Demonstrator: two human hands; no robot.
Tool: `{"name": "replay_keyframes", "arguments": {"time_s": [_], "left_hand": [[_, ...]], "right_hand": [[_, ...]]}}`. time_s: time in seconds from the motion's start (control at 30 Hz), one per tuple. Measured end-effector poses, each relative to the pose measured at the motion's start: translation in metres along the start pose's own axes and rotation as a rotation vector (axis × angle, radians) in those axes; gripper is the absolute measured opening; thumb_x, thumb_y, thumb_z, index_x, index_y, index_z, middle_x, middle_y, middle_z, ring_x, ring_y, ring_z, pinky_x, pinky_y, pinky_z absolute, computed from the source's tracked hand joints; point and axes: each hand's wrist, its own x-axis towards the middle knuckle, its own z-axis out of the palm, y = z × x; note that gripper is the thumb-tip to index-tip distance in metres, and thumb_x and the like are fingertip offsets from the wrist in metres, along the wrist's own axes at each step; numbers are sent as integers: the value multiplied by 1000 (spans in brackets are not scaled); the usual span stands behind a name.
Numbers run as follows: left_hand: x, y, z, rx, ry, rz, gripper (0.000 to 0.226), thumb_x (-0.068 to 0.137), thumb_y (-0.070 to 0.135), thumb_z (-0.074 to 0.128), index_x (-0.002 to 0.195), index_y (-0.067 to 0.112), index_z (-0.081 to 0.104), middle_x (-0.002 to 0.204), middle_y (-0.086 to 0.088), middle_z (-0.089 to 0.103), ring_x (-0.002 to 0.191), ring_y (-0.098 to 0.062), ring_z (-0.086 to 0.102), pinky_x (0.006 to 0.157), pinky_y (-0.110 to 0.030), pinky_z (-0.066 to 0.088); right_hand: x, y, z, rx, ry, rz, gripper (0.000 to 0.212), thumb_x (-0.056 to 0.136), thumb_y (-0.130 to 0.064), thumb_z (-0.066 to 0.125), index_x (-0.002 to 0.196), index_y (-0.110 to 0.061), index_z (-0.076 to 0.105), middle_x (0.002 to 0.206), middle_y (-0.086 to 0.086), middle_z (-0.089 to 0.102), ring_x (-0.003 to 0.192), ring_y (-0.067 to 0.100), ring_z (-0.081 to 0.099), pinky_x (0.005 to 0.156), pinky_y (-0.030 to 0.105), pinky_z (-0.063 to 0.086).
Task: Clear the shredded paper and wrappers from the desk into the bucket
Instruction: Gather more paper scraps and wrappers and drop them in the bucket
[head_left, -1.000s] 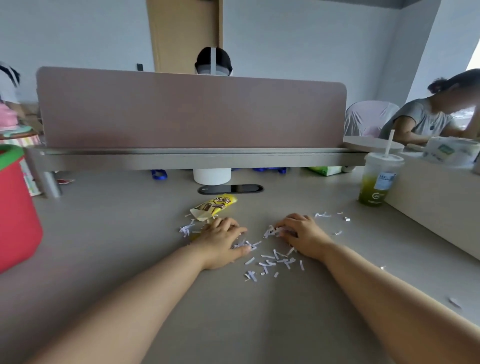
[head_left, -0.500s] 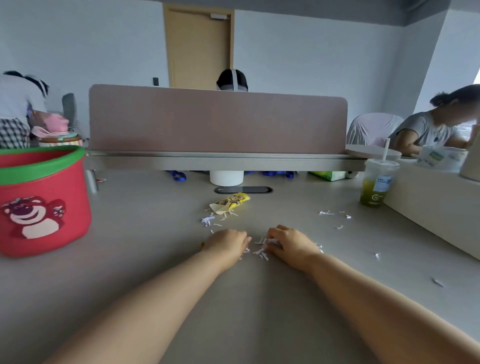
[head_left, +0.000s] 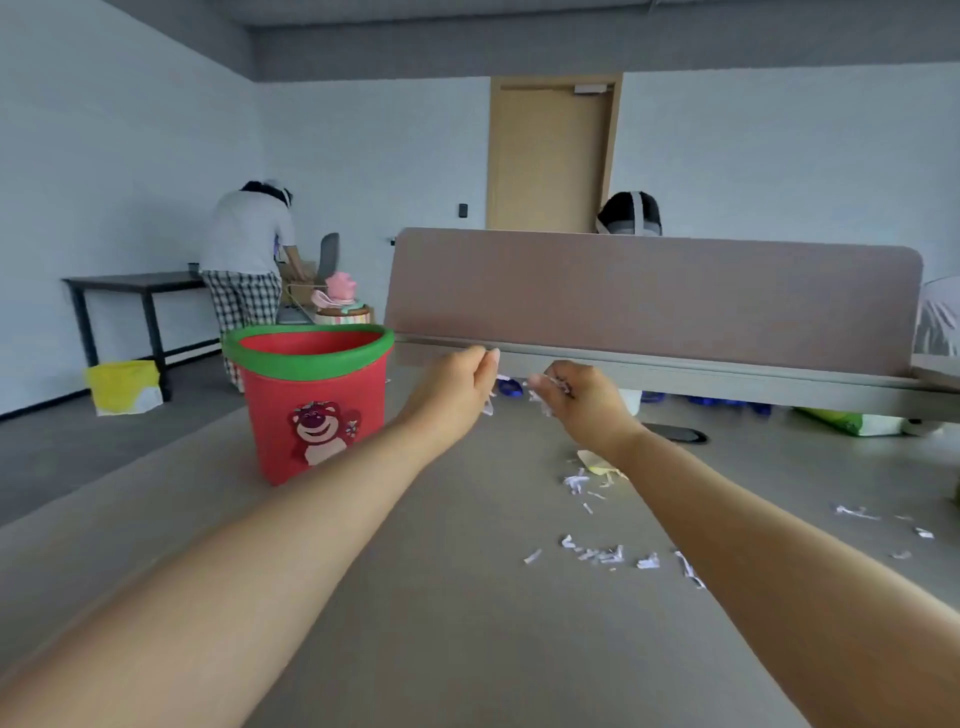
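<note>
A red bucket with a green rim and a bear picture stands on the desk at the left. Both hands are raised above the desk to the right of its rim. My left hand is closed around shredded paper, with a scrap showing below the fingers. My right hand is closed on more white shreds. Loose shredded paper lies on the desk under my right forearm, with more shreds beside a yellow wrapper that my right wrist partly hides.
A brown divider panel runs along the desk's far edge, with a person's head behind it. More scraps lie at the right. Another person bends over a black table at the back left, near a yellow bag.
Both hands closed on shreds and lifted off the desk, moving left toward the bucket. The view swung up and left, so the bucket now sits near the middle.
</note>
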Motion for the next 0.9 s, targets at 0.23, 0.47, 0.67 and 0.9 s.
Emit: {"name": "replay_keyframes", "arguments": {"time_s": [0.23, 0.47, 0.67, 0.9], "left_hand": [[50, -38, -104, 110, 275, 2, 46, 99, 21, 35, 53, 17, 31, 50, 2, 34, 69, -27, 44, 60, -34, 24], [82, -109, -127, 143, 122, -153, 39, 99, 28, 34, 94, -2, 57, 81, -12, 55, 77, -20, 50, 70, -26, 36], [92, -128, -125, 165, -227, -242, 34, 97, 30, 41, 77, 9, 60, 67, 0, 45, 64, -12, 42, 52, -23, 33], [93, -137, -147, 362, -489, -273, 33, 96, 33, 44, 109, 16, 68, 127, -4, 62, 117, -20, 54, 106, -33, 37]], "right_hand": [[64, -72, 48, 209, 50, -142, 29, 92, -29, 50, 68, -12, 54, 58, -4, 54, 49, 3, 48, 38, 7, 35], [105, -102, 94, 265, 102, -196, 39, 91, -30, 51, 85, 7, 61, 85, 30, 64, 75, 37, 54, 60, 33, 46], [124, -109, 107, 262, 162, -224, 44, 91, -33, 50, 88, 11, 59, 89, 34, 63, 77, 40, 56, 70, 39, 47], [134, -121, 119, 262, 137, -256, 42, 92, -32, 49, 86, 9, 59, 78, 27, 61, 69, 26, 50, 60, 28, 37]]}}
